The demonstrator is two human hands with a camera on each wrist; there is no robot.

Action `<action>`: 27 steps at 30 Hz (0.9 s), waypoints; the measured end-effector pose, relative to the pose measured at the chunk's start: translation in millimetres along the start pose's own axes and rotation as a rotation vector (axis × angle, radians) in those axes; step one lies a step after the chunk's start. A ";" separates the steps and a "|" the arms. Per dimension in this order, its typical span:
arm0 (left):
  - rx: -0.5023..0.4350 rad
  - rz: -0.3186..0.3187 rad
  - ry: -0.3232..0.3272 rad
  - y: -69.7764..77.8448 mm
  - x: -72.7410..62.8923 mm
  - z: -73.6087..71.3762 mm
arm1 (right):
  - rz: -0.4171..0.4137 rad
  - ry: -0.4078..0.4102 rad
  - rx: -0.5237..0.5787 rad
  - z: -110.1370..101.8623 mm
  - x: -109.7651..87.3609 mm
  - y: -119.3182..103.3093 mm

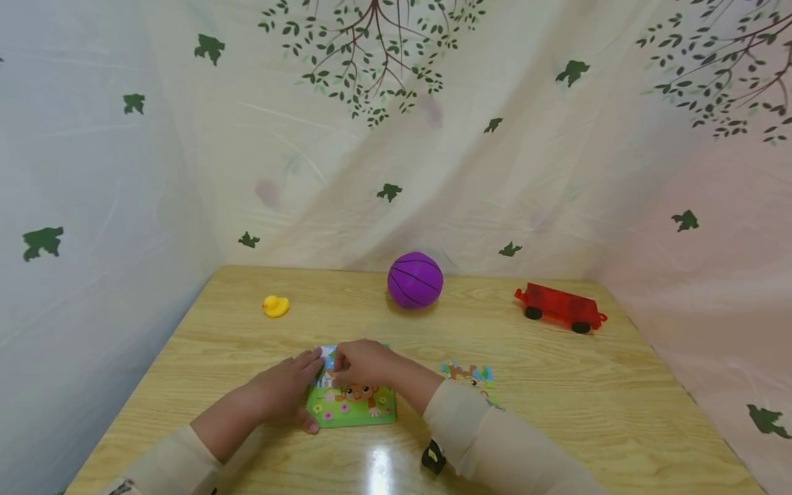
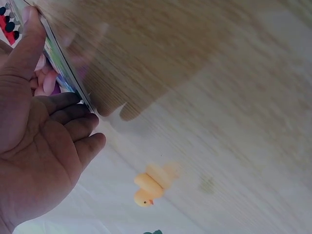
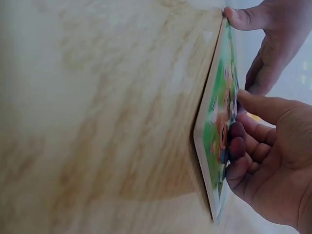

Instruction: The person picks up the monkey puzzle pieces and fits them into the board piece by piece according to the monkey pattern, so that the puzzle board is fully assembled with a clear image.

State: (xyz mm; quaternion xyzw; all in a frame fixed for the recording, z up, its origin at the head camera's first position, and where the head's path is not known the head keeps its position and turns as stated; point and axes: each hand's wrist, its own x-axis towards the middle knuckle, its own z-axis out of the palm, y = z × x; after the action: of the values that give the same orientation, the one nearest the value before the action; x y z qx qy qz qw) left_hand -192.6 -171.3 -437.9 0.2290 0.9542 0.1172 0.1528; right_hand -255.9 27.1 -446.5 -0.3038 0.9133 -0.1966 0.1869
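Legible inscriptions: none. Items bearing marks, all unread: left sleeve, near left, dark marks at the edge of view; right sleeve, near, small dark marks by the cuff; black wrist device, near, yellow patch; picture board, printed, lettering indiscernible.

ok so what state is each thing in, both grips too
Puzzle board: lying flat
Puzzle pieces: off the board, partly hidden
Left grip: touching the board's edge
Right grip: fingers curled; any hold unclear
Yellow duck: upright
Purple ball: untouched
Red wagon: upright
Cloth backdrop: hanging
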 end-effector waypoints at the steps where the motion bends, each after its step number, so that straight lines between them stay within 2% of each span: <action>1: 0.002 -0.001 0.001 0.0 0.0 0.1 | -0.001 -0.008 0.003 -0.5 -0.7 0.0; 5: 0.001 0.001 0.005 0.0 -0.1 0.2 | -0.002 -0.021 -0.016 -0.3 -1.2 -1.1; 11: -0.011 0.014 0.019 1.4 -0.5 -1.2 | 0.007 0.000 -0.067 2.7 1.5 -1.2; 21: 0.009 0.066 0.011 2.9 -1.6 -3.1 | 0.020 0.002 -0.084 2.9 -0.4 -4.7; 27: 0.035 0.056 0.001 3.8 -1.3 -4.1 | -0.040 0.007 -0.034 -1.5 -5.6 -0.6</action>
State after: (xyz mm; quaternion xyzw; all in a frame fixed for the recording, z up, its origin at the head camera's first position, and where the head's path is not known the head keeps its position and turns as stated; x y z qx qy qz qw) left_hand -191.5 -169.3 -432.8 0.2580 0.9494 0.1050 0.1448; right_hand -252.1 30.5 -443.7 -0.3245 0.9108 -0.1859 0.1746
